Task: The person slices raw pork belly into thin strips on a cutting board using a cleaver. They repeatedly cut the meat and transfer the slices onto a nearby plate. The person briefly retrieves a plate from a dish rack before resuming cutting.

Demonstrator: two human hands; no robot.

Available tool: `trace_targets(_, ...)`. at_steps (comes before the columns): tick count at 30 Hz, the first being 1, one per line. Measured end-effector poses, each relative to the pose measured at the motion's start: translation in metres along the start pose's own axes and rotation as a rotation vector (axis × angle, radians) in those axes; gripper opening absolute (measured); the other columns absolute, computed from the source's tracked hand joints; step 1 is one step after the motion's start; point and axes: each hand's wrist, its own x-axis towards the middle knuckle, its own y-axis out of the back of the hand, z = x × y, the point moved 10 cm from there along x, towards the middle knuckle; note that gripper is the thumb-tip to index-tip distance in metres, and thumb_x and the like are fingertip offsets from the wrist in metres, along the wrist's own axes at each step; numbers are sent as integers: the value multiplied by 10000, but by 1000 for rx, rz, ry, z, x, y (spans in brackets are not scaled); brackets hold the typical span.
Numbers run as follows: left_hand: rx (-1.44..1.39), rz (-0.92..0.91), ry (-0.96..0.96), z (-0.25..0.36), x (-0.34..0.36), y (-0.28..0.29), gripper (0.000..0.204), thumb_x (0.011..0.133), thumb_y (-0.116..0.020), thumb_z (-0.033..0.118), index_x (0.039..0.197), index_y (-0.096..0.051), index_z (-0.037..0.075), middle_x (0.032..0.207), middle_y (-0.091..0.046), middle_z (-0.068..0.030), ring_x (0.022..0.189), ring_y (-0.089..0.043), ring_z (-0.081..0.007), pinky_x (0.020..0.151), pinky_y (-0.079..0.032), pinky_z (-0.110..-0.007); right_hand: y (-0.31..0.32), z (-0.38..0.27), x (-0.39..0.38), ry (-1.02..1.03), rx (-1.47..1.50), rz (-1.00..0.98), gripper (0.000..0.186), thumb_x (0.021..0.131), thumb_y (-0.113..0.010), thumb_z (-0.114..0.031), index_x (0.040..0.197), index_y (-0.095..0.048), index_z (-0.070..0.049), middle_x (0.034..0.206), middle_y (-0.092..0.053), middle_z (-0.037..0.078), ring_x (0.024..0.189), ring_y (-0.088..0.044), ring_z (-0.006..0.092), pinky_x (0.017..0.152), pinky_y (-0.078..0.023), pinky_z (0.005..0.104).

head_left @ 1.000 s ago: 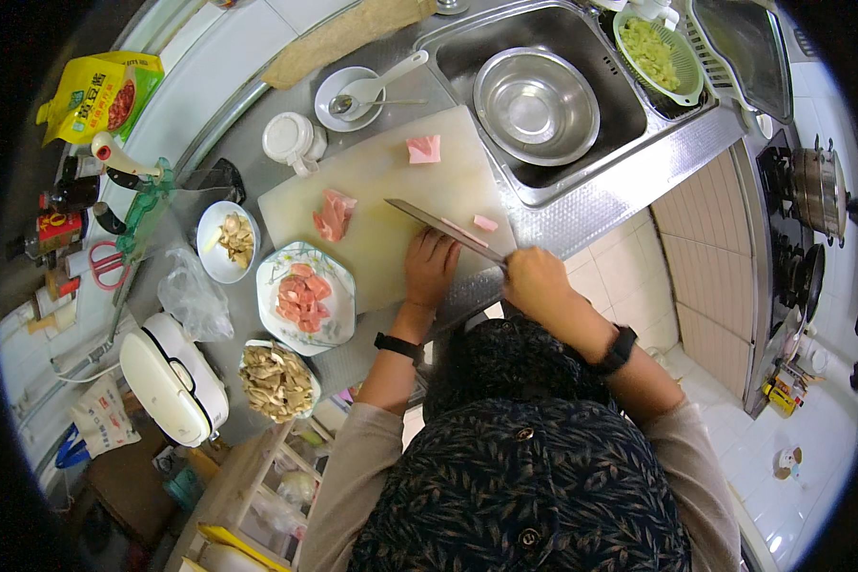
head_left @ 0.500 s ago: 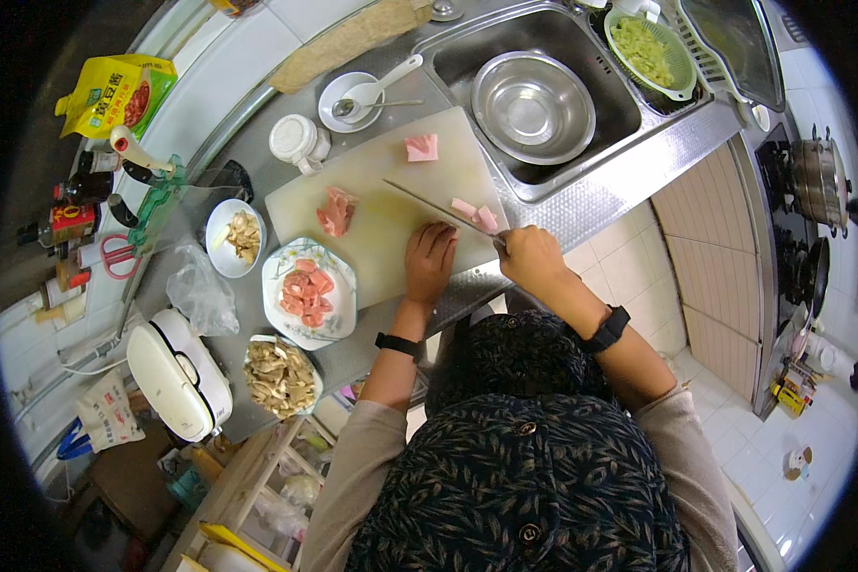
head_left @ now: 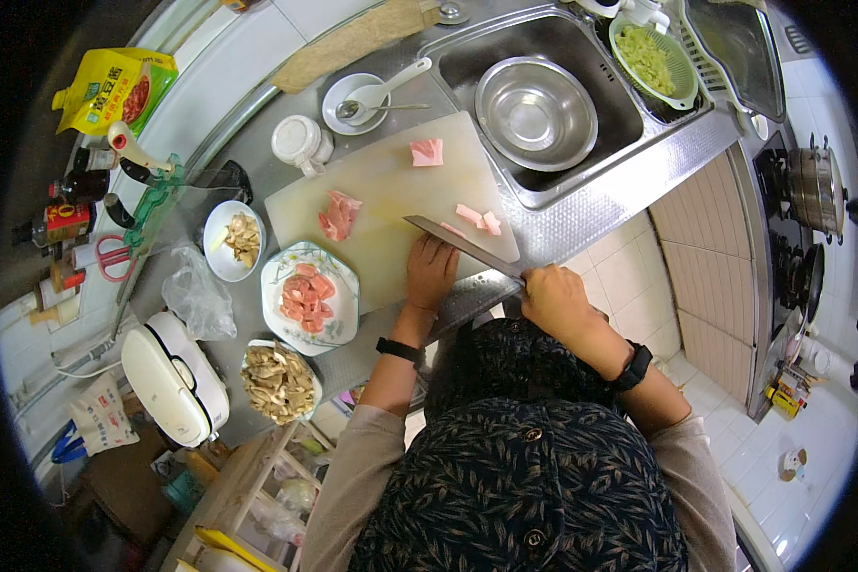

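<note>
Right hand [head_left: 555, 297], centre of frame, is closed around the handle of a long knife with a flat grey metal blade [head_left: 475, 254]; the fist hides most of the handle. Left hand [head_left: 431, 274], just left of it, has its fingers bent together and lies close against the blade; cannot tell whether it pinches anything, as the fingertips and the space beneath are covered.

Below: a pale rectangular cutting board [head_left: 391, 176], upper centre. On it, short pale-pink meat strips [head_left: 491, 223] near its right edge, a sliver partly masked by the blade, a darker pink raw meat chunk [head_left: 339, 215] at left, a pink meat block [head_left: 427, 153] at top.

A white angular floral-rimmed plate [head_left: 344, 322] overlaps the board's lower-left corner, hiding it.
</note>
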Motion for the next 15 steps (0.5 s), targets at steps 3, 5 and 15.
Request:
trace_targets(3, -11, 9, 31, -4, -3, -1, 222, 792, -600, 112, 984, -624, 5, 1024, -594, -145, 987, -536, -348, 897, -432, -442, -8, -14, 21, 26, -45, -10, 107, 701, -596, -108, 715, -644, -14, 738, -647, 185, 712, -652, 329, 650, -531, 407)
trace_targets(5, -24, 13, 40, -7, -4, -3, 209, 792, -610, 114, 969, -626, 3, 1019, -602, -136, 988, -540, -337, 901, -434, -431, -16, -24, 41, 53, -61, 3, 106, 701, -598, -112, 717, -646, -20, 745, -649, 177, 711, -654, 324, 654, -535, 404)
trace_targets(15, -28, 69, 2, 3, 2, 7, 156, 788, -625, 82, 933, -624, 27, 994, -596, -107, 955, -546, -313, 859, -450, -402, -6, -21, 62, 81, 74, 198, 123, 712, -599, -151, 737, -644, -39, 726, -639, 178, 679, -642, 335, 629, -527, 420)
